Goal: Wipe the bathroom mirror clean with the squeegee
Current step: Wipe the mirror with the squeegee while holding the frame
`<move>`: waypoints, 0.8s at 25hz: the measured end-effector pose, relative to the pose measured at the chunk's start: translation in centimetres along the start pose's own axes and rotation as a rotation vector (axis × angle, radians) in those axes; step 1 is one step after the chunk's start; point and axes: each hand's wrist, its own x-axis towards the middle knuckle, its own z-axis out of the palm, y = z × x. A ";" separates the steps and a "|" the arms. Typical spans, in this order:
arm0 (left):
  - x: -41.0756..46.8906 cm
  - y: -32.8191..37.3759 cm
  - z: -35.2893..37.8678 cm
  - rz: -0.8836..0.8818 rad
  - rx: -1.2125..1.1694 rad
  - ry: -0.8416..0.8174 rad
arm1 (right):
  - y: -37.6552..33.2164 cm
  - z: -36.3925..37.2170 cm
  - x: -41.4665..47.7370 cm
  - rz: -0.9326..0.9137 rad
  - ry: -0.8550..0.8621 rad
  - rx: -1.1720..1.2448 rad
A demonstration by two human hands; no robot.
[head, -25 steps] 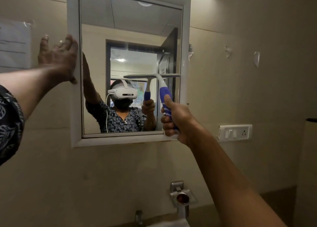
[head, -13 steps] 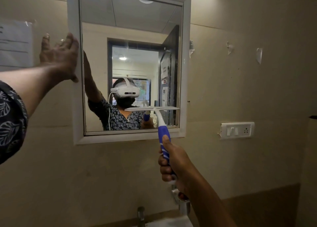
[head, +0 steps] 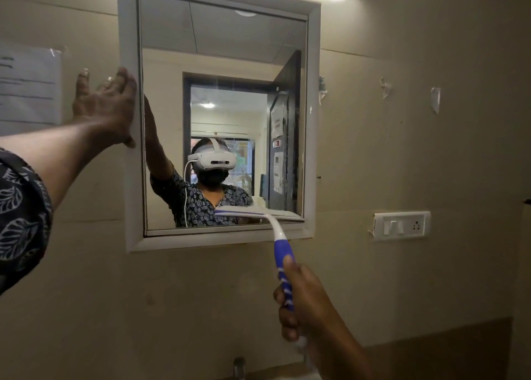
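Observation:
A white-framed mirror (head: 130,34) hangs on the beige wall. My left hand (head: 106,106) holds the frame's left edge, fingers straight and spread, thumb on the front of the frame. My right hand (head: 301,299) grips the blue and white handle of the squeegee (head: 280,243). The squeegee's white blade lies level against the glass at the mirror's bottom right, just above the lower frame. The mirror reflects a person with a headset and a doorway behind.
A white switch and socket plate (head: 402,225) sits on the wall right of the mirror. A paper notice (head: 28,89) is taped at the left. Bits of tape (head: 435,99) stick to the wall at upper right. A tap top (head: 238,366) shows at the bottom edge.
My right hand has drawn the squeegee blade down the right side of the glass from mid-height to the bottom edge. My left hand has stayed on the frame.

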 end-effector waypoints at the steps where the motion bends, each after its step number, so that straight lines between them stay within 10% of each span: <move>1: 0.0 0.0 -0.1 -0.004 0.010 0.000 | -1.5 0.2 0.2 -0.090 0.005 -0.029; 9: 0.3 -0.2 0.3 0.004 0.033 0.006 | -18.7 2.5 5.9 -0.713 0.219 -0.249; 20: 0.5 -0.1 0.5 -0.021 0.093 -0.015 | -26.6 4.9 10.6 -0.887 0.420 -0.605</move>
